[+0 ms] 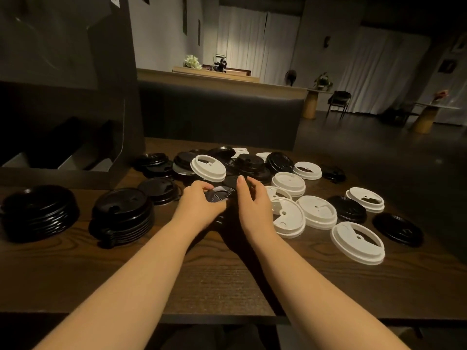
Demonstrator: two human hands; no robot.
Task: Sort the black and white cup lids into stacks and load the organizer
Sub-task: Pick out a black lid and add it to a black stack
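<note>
Both hands meet at the middle of the wooden table [227,281] over a black lid [219,195]. My left hand [202,205] grips that lid's near left edge, and my right hand [252,205] curls around its right side. Two stacks of black lids stand at the left: one far left [40,213], one nearer the middle [122,215]. A mixed heap of black and white lids [240,162] lies behind my hands. Loose white lids [317,210] and black lids [398,229] are spread to the right. The dark organizer [75,152] stands at the back left.
A single black lid [160,186] lies just left of my left hand. A dark upholstered bench [219,112] runs behind the table. The table's front edge is near my elbows. Further off are a counter, chairs and small round tables.
</note>
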